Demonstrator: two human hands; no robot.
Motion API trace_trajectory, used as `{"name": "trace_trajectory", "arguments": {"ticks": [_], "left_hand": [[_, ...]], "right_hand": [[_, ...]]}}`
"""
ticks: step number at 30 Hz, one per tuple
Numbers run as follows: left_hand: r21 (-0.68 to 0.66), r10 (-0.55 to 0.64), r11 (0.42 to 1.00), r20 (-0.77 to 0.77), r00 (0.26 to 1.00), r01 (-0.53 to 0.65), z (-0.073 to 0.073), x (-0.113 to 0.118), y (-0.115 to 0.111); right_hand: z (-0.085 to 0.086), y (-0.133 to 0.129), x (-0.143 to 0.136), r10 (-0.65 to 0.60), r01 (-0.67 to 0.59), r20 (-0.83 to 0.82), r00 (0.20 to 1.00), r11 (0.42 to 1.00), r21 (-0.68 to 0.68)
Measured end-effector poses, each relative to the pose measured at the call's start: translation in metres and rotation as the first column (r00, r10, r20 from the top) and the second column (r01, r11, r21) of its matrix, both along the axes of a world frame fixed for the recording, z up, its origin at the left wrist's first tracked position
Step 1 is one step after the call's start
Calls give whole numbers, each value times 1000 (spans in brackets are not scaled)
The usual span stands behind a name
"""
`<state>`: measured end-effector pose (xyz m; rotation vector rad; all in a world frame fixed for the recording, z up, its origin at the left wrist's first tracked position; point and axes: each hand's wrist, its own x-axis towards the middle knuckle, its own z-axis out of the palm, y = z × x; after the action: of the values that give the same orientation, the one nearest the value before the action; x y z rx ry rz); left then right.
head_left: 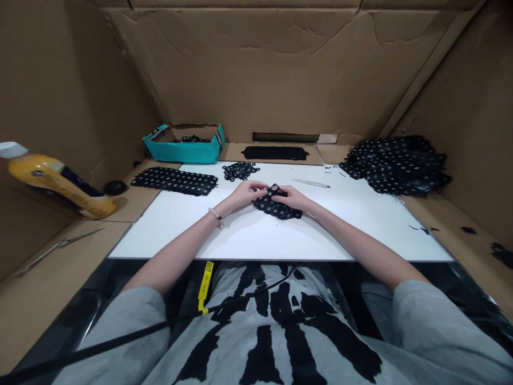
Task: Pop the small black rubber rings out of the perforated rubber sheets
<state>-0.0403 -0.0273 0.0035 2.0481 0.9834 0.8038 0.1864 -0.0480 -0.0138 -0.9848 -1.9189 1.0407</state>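
Observation:
Both hands meet over a black sheet with pale dots (282,209) on the white board (248,240). My right hand (293,198) is closed on the sheet's upper part, its thumb lying across the front. From the other side, my left hand (249,193) has its fingers closed at the sheet's upper left edge. Just behind my left hand lies a small pile of black rings (240,171). A flat dotted black strip (175,181) rests at the board's left, and a pale pen-like tool (311,183) lies behind my right hand.
A teal box (184,152) holds black rings at the back left. Beside it is a black strip (276,153). A dotted black heap (401,163) is at the right. A yellow bottle (60,179) and scissors (60,245) are at the left. Cardboard walls (248,64) enclose the workspace.

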Motion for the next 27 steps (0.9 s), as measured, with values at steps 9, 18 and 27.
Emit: {"name": "trace_trajectory", "arguments": {"ticks": [9,18,27], "left_hand": [[-307,121,950,168,978,-65,-6,-4,5],[-295,466,864,165,869,-407,-6,-30,38],[189,707,694,6,708,-695,-6,-91,65]], "right_hand": [[3,-3,0,-73,79,62,995,992,-95],[2,-1,-1,-89,98,109,990,992,-83],[3,-4,1,-63,75,105,992,991,-108]]}}
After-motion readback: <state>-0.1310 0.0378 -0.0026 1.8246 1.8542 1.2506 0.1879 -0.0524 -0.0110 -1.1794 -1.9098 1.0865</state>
